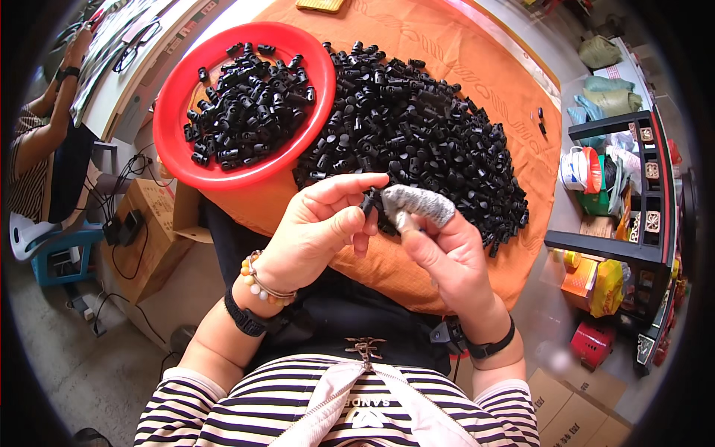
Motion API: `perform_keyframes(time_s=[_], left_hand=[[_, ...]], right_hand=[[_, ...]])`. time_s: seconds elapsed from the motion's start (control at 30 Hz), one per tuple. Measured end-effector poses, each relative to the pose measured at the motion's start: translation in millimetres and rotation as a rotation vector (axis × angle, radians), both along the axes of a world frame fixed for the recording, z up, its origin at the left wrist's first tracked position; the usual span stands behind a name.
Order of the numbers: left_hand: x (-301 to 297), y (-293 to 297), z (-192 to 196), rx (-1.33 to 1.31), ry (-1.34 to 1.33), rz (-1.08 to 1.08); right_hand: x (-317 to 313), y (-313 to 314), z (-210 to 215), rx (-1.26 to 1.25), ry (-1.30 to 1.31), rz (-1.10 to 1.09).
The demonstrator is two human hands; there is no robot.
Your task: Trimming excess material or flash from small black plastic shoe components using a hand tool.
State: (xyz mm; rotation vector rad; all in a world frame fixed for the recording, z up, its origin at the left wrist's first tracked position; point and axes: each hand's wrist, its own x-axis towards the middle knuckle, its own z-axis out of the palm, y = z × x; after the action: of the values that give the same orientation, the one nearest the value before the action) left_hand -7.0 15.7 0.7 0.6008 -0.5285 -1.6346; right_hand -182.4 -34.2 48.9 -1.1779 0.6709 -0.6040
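My left hand [320,216] pinches a small black plastic piece [370,200] that looks like a cord lock, with the index finger stretched over it. Close against it is my right hand [450,249], its thumb and fingers pressed together. A grey knitted cover [417,203] wraps the right fingers; what they hold, if anything, is hidden. Beyond both hands lies a large heap of the same black cord locks [417,127] on an orange cloth [514,97]. At the left a red round basin [170,112] contains more of these pieces [253,108].
Two loose black pieces [541,123] lie on the cloth's right side. A black-framed rack [607,242] with bags and tubs stands at the right. At the left are a cardboard box [145,231], cables and a blue stool [67,253]. Another person's arm [63,104] shows far left.
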Motion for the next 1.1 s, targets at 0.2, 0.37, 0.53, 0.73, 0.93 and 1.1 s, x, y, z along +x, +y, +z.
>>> perform_keyframes(time_s=[0.2,0.37,0.53,0.73,0.93,1.1], left_hand=[[-1.1,-0.4,-0.4,0.007,0.089,-0.019],[-3.5,-0.1,-1.9,-0.004,0.013,-0.002],[-6.0,-1.2,-2.9,-0.003,-0.015,-0.002],[-5.5,-2.3,-1.5,0.001,0.044,-0.002],[-3.1,-4.0,-2.4,0.000,0.062,0.012],[0.7,-4.5,-6.0,0.012,0.170,0.037]], right_hand=[[2.9,-10.4,0.4,0.096,-0.042,-0.124],[25.1,-8.6,0.0,0.002,-0.055,-0.120],[29.1,-13.4,-5.5,-0.028,0.002,-0.085],[33.1,-13.6,-8.0,-0.078,-0.008,-0.153],[33.3,-17.1,-9.9,-0.118,-0.117,-0.209],[12.8,-15.0,-4.1,-0.154,0.143,-0.031]])
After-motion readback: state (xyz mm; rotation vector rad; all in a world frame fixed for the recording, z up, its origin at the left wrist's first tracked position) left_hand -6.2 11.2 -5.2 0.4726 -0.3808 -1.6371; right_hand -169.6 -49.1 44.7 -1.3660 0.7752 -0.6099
